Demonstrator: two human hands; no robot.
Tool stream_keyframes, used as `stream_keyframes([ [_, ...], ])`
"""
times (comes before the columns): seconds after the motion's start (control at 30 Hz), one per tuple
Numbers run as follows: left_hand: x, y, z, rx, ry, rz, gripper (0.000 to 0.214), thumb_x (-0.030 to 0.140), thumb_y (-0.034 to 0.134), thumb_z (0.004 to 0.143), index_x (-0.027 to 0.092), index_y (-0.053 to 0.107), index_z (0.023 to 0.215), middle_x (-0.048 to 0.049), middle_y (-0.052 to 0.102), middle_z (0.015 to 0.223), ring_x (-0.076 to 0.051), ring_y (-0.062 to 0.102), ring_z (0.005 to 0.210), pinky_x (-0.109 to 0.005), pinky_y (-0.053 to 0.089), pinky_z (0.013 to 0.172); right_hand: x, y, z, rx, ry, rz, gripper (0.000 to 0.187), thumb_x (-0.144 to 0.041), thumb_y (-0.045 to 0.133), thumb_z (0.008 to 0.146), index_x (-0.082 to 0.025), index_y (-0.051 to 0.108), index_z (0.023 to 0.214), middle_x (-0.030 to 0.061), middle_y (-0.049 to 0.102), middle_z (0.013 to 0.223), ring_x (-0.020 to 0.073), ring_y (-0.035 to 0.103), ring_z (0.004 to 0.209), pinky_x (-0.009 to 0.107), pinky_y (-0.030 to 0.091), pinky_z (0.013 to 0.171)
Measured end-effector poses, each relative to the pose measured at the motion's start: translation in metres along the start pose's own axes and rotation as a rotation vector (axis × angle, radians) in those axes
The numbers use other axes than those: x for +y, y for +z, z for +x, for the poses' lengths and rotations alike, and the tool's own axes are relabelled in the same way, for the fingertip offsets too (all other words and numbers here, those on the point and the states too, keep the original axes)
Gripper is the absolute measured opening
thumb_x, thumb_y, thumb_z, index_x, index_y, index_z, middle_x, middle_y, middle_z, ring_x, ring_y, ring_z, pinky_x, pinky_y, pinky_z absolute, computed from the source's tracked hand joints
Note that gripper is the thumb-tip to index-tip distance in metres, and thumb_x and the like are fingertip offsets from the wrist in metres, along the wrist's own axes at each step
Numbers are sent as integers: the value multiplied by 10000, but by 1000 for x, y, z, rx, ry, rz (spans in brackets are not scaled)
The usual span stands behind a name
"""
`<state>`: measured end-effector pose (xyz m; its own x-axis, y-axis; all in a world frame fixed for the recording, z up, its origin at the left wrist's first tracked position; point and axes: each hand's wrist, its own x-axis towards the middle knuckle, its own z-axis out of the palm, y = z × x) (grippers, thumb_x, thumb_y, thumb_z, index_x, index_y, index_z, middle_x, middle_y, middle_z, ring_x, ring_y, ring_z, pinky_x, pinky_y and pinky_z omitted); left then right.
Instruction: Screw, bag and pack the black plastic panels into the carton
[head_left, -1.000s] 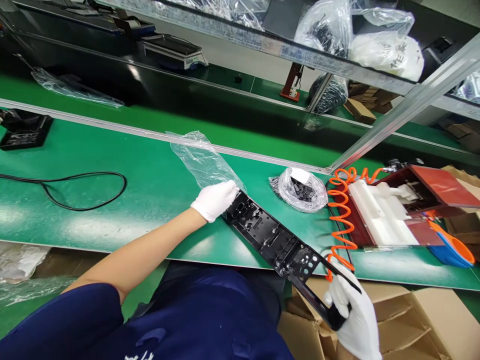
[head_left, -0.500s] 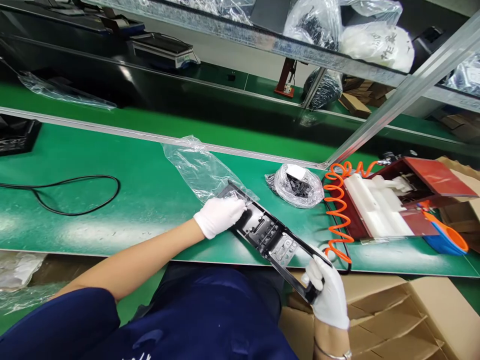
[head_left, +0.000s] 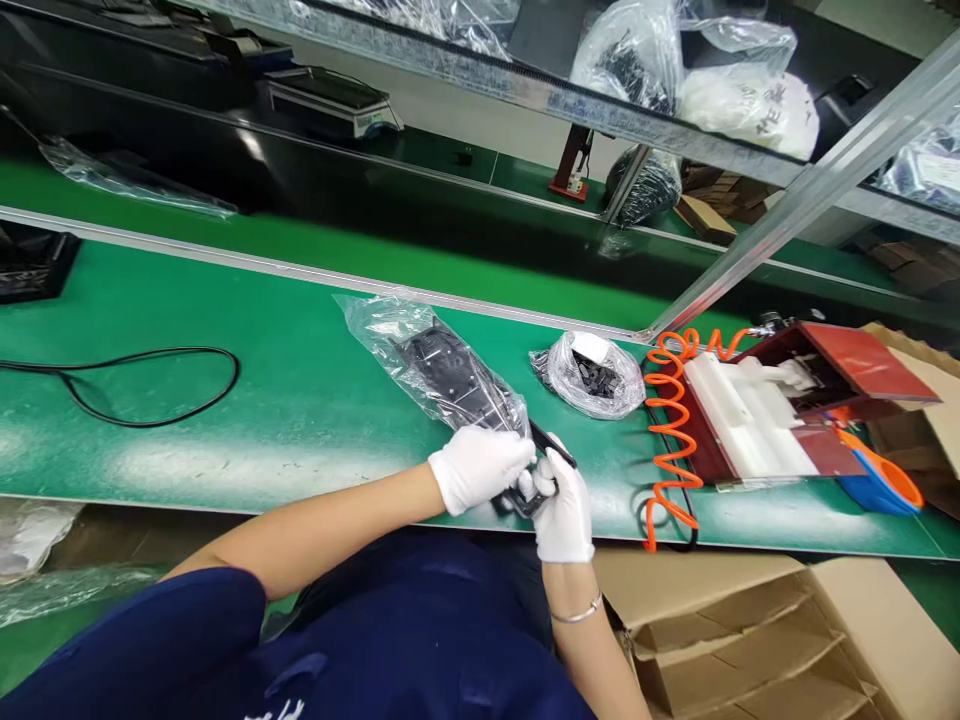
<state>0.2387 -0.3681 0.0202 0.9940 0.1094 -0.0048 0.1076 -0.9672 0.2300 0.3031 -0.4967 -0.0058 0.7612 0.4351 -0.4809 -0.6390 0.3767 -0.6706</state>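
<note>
A long black plastic housing (head_left: 457, 375) lies mostly inside a clear plastic bag (head_left: 379, 325) over the green bench. Its near end still sticks out of the bag's mouth. My left hand (head_left: 480, 468), in a white glove, is closed on the bag's edge around the housing. My right hand (head_left: 564, 505), also gloved, grips the bare near end of the housing, its fingers curled over the frame. To the right of the housing sits a clear bag of small black parts (head_left: 596, 375) with a white label.
An orange coiled air hose (head_left: 667, 430) hangs beside a red fixture with white blocks (head_left: 750, 410). A blue and orange object (head_left: 885, 480) lies right of it. Below the bench edge is a divided cardboard box (head_left: 735, 640). A black cable (head_left: 150, 355) loops on the left.
The housing has slid up and left, deep into the clear bag. My right hand has moved left with it, close to my left hand, which has shifted slightly right and down.
</note>
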Motion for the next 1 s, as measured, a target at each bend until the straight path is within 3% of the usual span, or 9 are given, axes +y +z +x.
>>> stream_keyframes([
  [0.13,-21,-1,-7,57,-185,5,319,343,386,1025,166,648,982,-101,727,827,-231,715,732,-293,474,610,-11,-1,9,8,13,-4,526,-236,815,602,-192,564,1061,-154,296,546,2,224,449,116,292,433],
  [0.23,-26,-1,-10,24,-147,-9,317,365,414,1021,159,651,973,-92,715,766,-229,706,679,-288,457,577,-6,0,11,10,-46,53,471,-257,798,612,-192,551,1008,-148,290,549,4,214,452,118,245,422],
  [0.4,-16,-8,1,94,-129,-42,361,358,358,1039,182,669,985,-88,745,885,-235,728,829,-297,496,655,14,13,6,-27,-136,-1,650,-273,783,671,-205,516,1260,-145,347,547,28,272,453,141,303,437],
  [0.5,-11,-10,4,27,-65,-60,316,336,406,1024,185,676,963,-80,742,865,-233,726,819,-300,497,656,16,17,9,-7,-110,-30,711,-304,781,664,-221,484,1305,-140,389,553,37,306,444,157,329,438],
  [0.73,-18,-9,-14,-39,-131,-22,322,332,415,1017,164,682,952,-94,741,822,-241,712,736,-303,475,608,4,18,21,-11,-84,1,380,-278,758,644,-198,479,889,-139,319,563,3,227,444,128,230,411],
  [0.8,-22,-13,-12,-2,-127,-51,321,340,432,1012,164,681,915,-81,734,798,-225,703,719,-295,472,612,9,22,17,-7,-134,-17,406,-317,741,694,-211,512,1012,-142,318,559,21,249,442,140,270,419],
  [0.93,-19,-21,-1,200,-117,-177,301,284,432,1011,167,684,897,-60,726,809,-185,696,768,-276,495,683,28,27,12,-16,-219,-125,746,-366,741,762,-269,400,1419,-138,417,574,55,345,438,173,344,434],
  [1.0,-10,-20,0,168,-50,-187,257,228,463,984,167,693,888,-57,731,816,-187,696,752,-283,496,667,33,24,19,-68,-215,-171,757,-394,747,765,-273,407,1431,-97,551,665,81,492,518,210,459,516],
])
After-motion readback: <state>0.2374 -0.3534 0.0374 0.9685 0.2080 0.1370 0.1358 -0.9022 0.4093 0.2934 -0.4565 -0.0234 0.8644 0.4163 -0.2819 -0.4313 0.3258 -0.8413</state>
